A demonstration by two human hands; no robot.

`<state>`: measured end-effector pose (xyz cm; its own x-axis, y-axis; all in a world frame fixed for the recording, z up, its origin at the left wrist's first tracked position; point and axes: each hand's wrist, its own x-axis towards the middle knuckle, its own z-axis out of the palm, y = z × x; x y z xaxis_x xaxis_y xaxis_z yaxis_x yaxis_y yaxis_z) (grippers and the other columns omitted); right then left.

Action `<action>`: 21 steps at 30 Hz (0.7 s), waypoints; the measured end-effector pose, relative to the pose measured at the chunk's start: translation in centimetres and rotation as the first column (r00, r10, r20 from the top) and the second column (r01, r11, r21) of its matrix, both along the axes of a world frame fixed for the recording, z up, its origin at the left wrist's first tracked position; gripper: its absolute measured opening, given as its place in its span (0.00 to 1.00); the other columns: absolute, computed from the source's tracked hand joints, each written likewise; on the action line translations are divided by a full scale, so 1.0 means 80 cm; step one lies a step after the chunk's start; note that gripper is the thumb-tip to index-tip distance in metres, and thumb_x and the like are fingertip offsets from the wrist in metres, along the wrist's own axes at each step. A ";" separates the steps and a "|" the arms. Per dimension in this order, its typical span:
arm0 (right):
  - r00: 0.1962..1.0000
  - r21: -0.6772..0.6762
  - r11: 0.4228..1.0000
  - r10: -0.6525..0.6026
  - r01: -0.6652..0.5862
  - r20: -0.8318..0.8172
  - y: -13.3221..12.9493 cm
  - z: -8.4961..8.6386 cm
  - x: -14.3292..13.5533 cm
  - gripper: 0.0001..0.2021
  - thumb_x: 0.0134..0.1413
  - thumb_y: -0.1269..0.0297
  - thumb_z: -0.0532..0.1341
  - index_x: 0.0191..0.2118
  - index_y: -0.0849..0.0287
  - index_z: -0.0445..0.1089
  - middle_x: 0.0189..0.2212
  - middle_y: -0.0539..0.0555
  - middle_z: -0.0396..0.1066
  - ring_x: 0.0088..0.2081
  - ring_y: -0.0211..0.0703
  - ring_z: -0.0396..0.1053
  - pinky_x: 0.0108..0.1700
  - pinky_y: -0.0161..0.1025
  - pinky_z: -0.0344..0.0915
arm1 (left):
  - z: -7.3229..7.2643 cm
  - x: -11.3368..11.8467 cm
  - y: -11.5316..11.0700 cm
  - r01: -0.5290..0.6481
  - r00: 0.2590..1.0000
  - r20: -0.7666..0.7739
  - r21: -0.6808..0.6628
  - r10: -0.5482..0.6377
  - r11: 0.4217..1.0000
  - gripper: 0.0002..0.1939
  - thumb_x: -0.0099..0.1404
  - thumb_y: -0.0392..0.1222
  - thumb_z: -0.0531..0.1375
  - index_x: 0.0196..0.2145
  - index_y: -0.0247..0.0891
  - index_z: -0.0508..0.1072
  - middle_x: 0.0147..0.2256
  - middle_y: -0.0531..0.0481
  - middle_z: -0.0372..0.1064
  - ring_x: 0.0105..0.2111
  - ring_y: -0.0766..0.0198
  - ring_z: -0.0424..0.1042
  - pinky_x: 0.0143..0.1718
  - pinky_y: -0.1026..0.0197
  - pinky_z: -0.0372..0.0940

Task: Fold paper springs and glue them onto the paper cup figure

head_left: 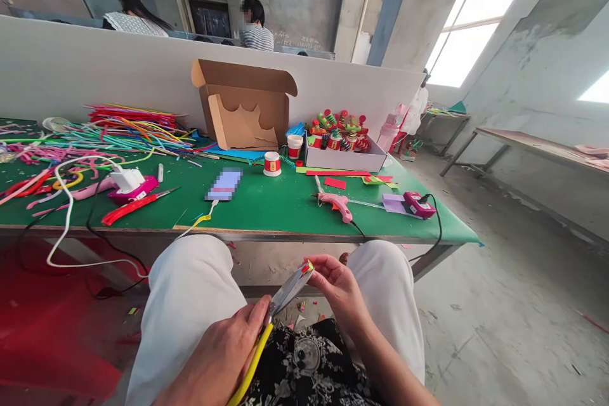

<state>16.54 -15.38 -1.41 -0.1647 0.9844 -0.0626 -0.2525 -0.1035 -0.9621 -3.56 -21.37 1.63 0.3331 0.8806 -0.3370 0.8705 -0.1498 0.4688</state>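
Over my lap, my left hand (pixel 228 346) grips a pair of scissors (pixel 287 292) with yellow handles, their blades pointing up and to the right. At the blade tips is a small red and yellow-green piece of paper (pixel 308 267). My right hand (pixel 335 285) pinches that piece between thumb and fingers, close against the blades. Part of the scissor handles is hidden under my left hand. On the table edge beyond lie a pink glue gun (pixel 337 203) and a phone (pixel 224 184) on a cable.
The green table (pixel 266 212) holds a red and white paper cup (pixel 272 163), a box of decorated cups (pixel 346 155), an open cardboard box (pixel 247 108), heaped pipe cleaners (pixel 137 133), red-handled pliers (pixel 136 206) and power strips (pixel 419 205). People sit behind the white partition (pixel 143 63).
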 end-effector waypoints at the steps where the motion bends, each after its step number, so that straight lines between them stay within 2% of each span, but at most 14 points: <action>1: 1.000 0.004 1.000 0.002 -0.002 0.002 0.000 0.000 0.000 0.17 0.42 0.53 0.71 0.37 0.56 0.73 0.35 0.53 0.76 0.38 0.45 0.74 0.46 0.43 0.71 | 0.001 0.000 0.000 -0.001 1.000 0.004 0.003 0.001 1.000 0.27 0.64 0.36 0.47 0.61 0.38 0.59 0.50 0.38 0.70 0.45 0.52 0.74 0.46 0.55 0.66; 7: 0.999 0.036 0.999 0.001 -0.003 0.045 0.000 -0.002 0.002 0.17 0.43 0.53 0.70 0.37 0.56 0.74 0.34 0.53 0.76 0.38 0.44 0.73 0.45 0.42 0.71 | 0.002 0.000 0.000 0.021 1.000 0.021 -0.022 -0.020 1.000 0.27 0.64 0.36 0.46 0.61 0.39 0.57 0.49 0.39 0.71 0.45 0.53 0.74 0.45 0.56 0.66; 14: 0.999 0.000 1.000 0.012 -0.012 0.032 -0.003 0.004 0.001 0.17 0.43 0.53 0.70 0.37 0.58 0.74 0.33 0.53 0.76 0.38 0.45 0.74 0.45 0.42 0.71 | 0.002 0.000 0.000 0.019 0.998 0.065 -0.017 -0.017 1.000 0.23 0.65 0.37 0.47 0.57 0.41 0.59 0.44 0.42 0.74 0.40 0.55 0.76 0.40 0.60 0.65; 21: 1.000 -0.015 1.000 0.010 -0.010 0.028 -0.005 0.007 0.001 0.18 0.42 0.53 0.71 0.37 0.59 0.74 0.33 0.53 0.77 0.37 0.45 0.75 0.45 0.43 0.71 | 0.005 0.001 0.001 0.039 0.999 -0.029 -0.031 -0.039 0.999 0.24 0.64 0.34 0.48 0.58 0.40 0.57 0.44 0.43 0.73 0.41 0.57 0.76 0.41 0.60 0.66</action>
<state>16.60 -15.77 -0.87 -0.1724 0.9816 -0.0818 -0.2247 -0.1201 -0.9670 -3.47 -21.32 2.01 0.3564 0.8563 -0.3739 0.8779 -0.1699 0.4477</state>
